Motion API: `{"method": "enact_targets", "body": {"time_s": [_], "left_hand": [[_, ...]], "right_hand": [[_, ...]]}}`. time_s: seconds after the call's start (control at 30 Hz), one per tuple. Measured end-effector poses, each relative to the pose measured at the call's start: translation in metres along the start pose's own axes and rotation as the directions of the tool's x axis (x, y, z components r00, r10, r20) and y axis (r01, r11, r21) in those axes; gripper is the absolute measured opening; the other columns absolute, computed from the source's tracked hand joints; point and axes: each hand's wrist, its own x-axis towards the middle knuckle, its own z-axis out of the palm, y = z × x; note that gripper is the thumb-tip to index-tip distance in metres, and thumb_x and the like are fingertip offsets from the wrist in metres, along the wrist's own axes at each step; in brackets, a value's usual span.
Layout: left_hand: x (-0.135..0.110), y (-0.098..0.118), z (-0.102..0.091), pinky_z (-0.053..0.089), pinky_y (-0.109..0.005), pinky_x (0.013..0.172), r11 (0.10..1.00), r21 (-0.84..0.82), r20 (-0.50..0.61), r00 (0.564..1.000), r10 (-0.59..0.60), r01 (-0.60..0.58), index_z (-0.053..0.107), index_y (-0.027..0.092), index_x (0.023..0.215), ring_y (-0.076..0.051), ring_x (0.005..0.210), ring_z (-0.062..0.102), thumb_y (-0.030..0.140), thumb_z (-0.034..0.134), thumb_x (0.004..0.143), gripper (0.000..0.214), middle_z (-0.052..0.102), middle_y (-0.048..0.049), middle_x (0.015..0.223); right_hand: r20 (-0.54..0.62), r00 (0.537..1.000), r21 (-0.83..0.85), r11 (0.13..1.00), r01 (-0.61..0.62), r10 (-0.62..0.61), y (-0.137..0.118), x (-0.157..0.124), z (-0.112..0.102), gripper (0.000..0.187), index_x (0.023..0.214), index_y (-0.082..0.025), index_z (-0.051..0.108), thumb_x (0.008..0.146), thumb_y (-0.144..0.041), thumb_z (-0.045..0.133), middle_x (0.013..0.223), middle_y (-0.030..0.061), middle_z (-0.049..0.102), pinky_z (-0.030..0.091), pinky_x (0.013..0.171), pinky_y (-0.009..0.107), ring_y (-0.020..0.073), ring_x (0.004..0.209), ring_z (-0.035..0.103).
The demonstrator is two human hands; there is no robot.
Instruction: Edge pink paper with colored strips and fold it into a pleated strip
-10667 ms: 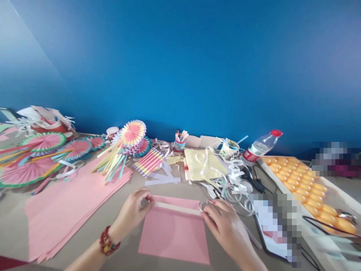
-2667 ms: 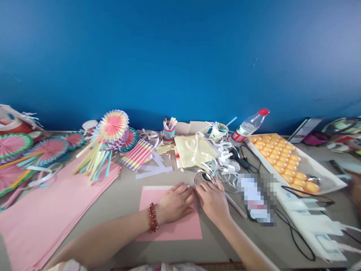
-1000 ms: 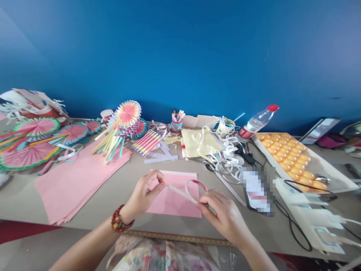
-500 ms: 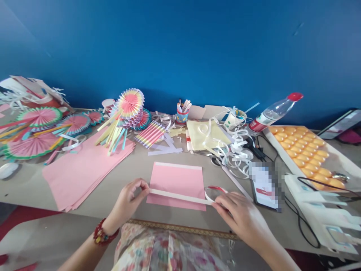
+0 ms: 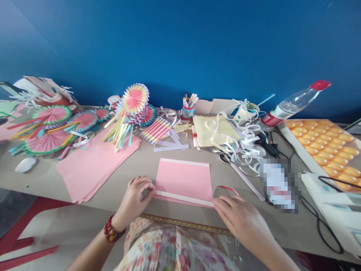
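Note:
A pink paper sheet (image 5: 183,177) lies flat on the table, with a white band along its far edge. Across its near edge stretches a white strip of tape (image 5: 184,198). My left hand (image 5: 137,196) pinches the strip's left end between thumb and fingers, at the sheet's near left corner. At the right corner, my right hand (image 5: 239,215) has its fingers closed on the other end. Beside those fingers stands a thin loop (image 5: 229,187), white with red inside, apparently the tape roll; my right hand partly hides it.
Pink sheets (image 5: 96,165) are stacked at left, behind them folded paper fans (image 5: 135,98). Scissors (image 5: 225,157), curled white strips (image 5: 248,146) and a blurred phone (image 5: 278,186) lie to the right. A bottle (image 5: 293,105) leans near an orange bubbled tray (image 5: 324,150).
The strip has come down from slightly above the sheet to its near edge, held by both hands. The view has shifted, so everything sits differently in the picture.

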Motion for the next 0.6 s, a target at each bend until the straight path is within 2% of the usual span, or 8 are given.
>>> {"method": "enact_targets", "body": {"time_s": [0.2,0.6], "left_hand": [[-0.002,0.001,0.003,0.038,-0.036,0.087,0.998,0.058,-0.013,0.999,0.032,-0.032,0.06,0.022,0.079,-0.019,0.087,0.057,0.022,0.054,0.091,0.014,0.063,-0.0011,0.088],[-0.006,0.001,0.006,0.039,-0.037,0.085,0.992,0.119,-0.013,0.999,0.05,-0.048,0.059,0.023,0.08,-0.02,0.089,0.054,0.018,0.054,0.089,0.011,0.06,-0.0023,0.093]], "right_hand": [[0.003,1.0,0.002,1.0,0.011,-0.011,0.0,-0.002,0.008,0.021,0.088,-0.023,0.063,0.089,-0.009,0.048,0.075,0.0004,0.062,0.038,0.077,0.031,0.0194,0.076,0.057],[0.042,0.999,-0.018,0.999,0.027,-0.026,-0.001,-0.001,0.013,0.021,0.085,-0.024,0.062,0.083,-0.005,0.052,0.074,-0.0011,0.06,0.036,0.084,0.031,0.0175,0.075,0.057]]}}
